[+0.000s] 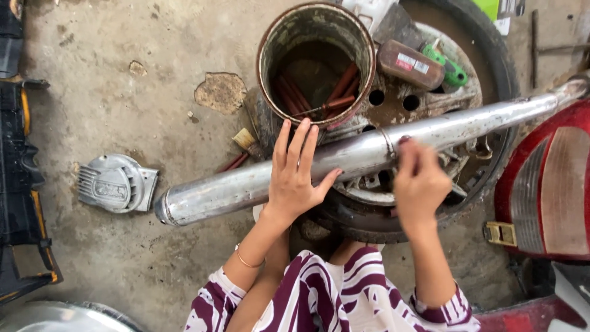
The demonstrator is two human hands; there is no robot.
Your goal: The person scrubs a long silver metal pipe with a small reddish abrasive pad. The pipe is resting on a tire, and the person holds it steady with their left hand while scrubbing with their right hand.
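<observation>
Exhaust pipe [344,161]: long chrome muffler, laid across old tyre [491,55] and wheel, fat end toward floor at left

Left hand [294,175]: flat on pipe mid-body, fingers spread, pressing, not clenched

Right hand [419,184]: on pipe near clamp band, blurred (grip cannot be told)

Handling, judged: rigid, fairly heavy, smooth and likely slippery; best held at mid-body and narrow neck, one hand each

Rusty can [316,61]: upright behind pipe, open top, reddish rods and tools inside

Engine cover [115,183]: on concrete, well left of pipe
</observation>
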